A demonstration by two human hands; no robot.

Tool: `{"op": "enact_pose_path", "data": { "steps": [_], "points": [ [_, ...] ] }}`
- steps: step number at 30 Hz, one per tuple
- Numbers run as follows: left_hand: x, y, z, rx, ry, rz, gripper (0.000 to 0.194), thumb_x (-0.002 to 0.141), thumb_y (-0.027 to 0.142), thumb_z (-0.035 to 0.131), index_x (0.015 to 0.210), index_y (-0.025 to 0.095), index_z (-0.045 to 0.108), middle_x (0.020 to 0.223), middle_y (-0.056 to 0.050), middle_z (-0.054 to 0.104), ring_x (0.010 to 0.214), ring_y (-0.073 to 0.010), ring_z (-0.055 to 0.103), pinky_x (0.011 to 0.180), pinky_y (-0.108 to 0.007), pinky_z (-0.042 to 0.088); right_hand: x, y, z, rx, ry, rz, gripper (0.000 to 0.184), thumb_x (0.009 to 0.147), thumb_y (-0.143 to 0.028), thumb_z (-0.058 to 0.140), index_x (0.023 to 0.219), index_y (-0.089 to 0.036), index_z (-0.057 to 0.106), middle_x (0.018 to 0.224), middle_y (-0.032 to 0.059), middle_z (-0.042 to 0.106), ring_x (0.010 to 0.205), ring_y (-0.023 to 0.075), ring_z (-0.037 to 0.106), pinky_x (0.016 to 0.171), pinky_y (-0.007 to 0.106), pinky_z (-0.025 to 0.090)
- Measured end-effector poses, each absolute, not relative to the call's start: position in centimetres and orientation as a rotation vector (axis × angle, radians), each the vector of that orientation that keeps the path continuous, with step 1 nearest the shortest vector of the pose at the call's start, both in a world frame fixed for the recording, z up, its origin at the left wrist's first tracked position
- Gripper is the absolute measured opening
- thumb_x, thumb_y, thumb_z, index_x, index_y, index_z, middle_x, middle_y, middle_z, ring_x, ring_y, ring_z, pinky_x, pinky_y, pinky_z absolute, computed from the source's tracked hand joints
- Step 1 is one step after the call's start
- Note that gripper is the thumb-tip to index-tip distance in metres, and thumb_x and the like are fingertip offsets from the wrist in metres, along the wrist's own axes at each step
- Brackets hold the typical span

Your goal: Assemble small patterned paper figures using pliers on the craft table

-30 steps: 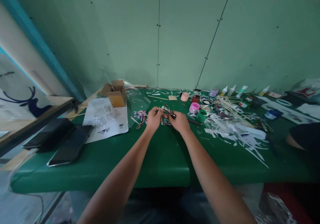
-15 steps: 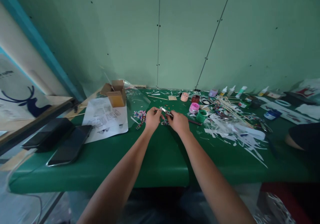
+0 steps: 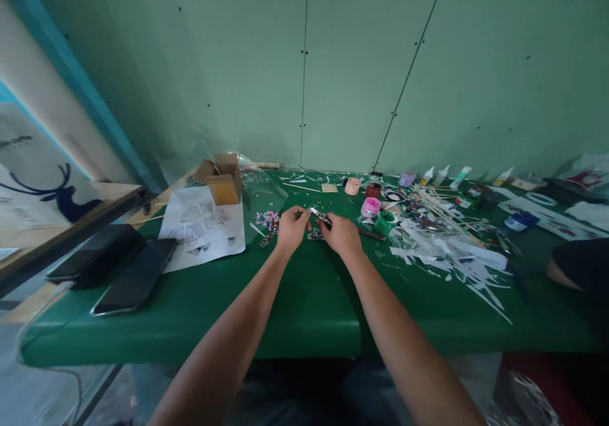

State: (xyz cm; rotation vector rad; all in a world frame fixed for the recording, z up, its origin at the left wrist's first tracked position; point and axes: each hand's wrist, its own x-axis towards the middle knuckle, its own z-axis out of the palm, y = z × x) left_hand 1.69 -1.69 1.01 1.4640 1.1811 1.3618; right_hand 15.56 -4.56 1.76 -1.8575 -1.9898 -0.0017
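Note:
Over the middle of the green table (image 3: 304, 299) my right hand (image 3: 343, 232) grips a slim, shiny metal tool (image 3: 316, 213) that points up and left. Its exact kind is too small to make out. Close to the tool's tip is my left hand (image 3: 292, 226), thumb and fingers pinched together; whatever lies between them is too small to see. A pile of small multicoloured pieces (image 3: 270, 222) lies just left of my left hand. Some more small pieces (image 3: 314, 233) are on the table between my hands.
To the left are an open cardboard box (image 3: 224, 188), printed paper sheets (image 3: 200, 242) and a dark phone (image 3: 136, 277). At right stand paint jars, including a pink jar (image 3: 370, 208) and a green jar (image 3: 385, 222), beside paper scraps (image 3: 457, 255). Another person's arm (image 3: 564, 271) shows far right.
The tip of my left hand has drawn slightly away from the tool's tip. My right hand keeps its hold on the tool. The whole view has shifted a little.

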Motion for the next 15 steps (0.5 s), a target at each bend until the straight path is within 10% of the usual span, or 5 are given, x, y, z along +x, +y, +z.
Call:
{"op": "enact_pose_path", "data": {
  "steps": [15],
  "points": [
    [1.56, -1.84, 1.30, 1.485, 1.120, 1.334, 0.021, 0.077, 0.035, 0.054, 0.065, 0.018, 0.055, 0.047, 0.003, 0.053, 0.037, -0.0073, 0.036, 0.040, -0.020, 0.025, 15.75, -4.25, 1.98, -1.834, -1.949, 0.211, 0.028, 0.087, -0.040, 0.048, 0.081, -0.019, 0.066, 0.079, 0.0082, 0.069, 0.074, 0.0204, 0.064, 0.056, 0.023, 0.034]
  ]
}}
